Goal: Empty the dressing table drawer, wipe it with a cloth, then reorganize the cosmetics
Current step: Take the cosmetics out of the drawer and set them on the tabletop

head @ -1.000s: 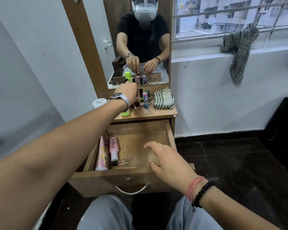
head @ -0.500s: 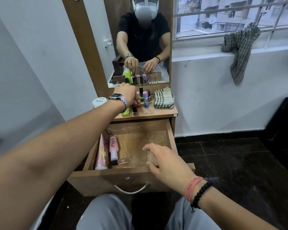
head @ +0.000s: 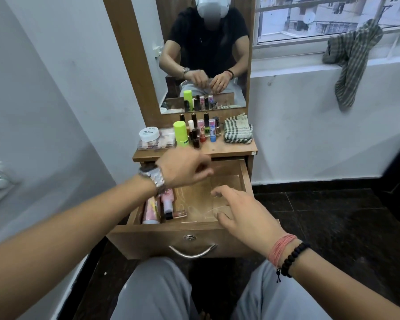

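Note:
The open wooden drawer (head: 246, 181) juts out of the dressing table towards me. Against its left wall lie a pink tube (head: 151, 211), a pink bottle (head: 168, 200) and a small lip gloss (head: 179, 213); the rest of its floor is bare. My left hand (head: 185, 168) hovers over the back of the drawer with curled, blurred fingers, and whether it holds anything cannot be made out. My right hand (head: 243, 211) is spread flat over the drawer's front right part. On the table top stand a green tube (head: 180, 132), several small bottles (head: 203, 131) and a folded checked cloth (head: 237, 131).
A white jar (head: 149, 133) sits on a clear box (head: 157, 142) at the top's left end. The mirror (head: 203, 54) rises behind. A second checked cloth (head: 351, 58) hangs from the window sill on the right. A wall runs close on the left, and my knees are under the drawer front.
My left hand has drawn back from the bottles on the table top to above the back of the drawer. My right hand has stayed over the drawer's front right.

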